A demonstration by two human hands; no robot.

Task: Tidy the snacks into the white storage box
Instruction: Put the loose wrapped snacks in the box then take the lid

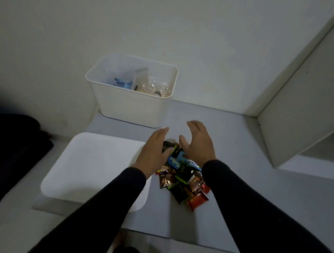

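Observation:
A pile of small snack packets (184, 179), brown, black, green, blue and red, lies on the grey surface in front of me. My left hand (155, 150) hovers over the pile's far left side, fingers spread, holding nothing. My right hand (198, 141) hovers over its far right side, also with fingers apart. The white storage box (132, 108) stands open against the wall just beyond the hands. Inside it I see a blue packet (123, 83) on the left of a divider and clear wrappers (155, 86) on the right.
The box's white lid (92, 166) lies flat to the left of the pile, partly under my left forearm. A white shelf unit (306, 100) rises at the right. Dark fabric (8, 147) lies at the left edge.

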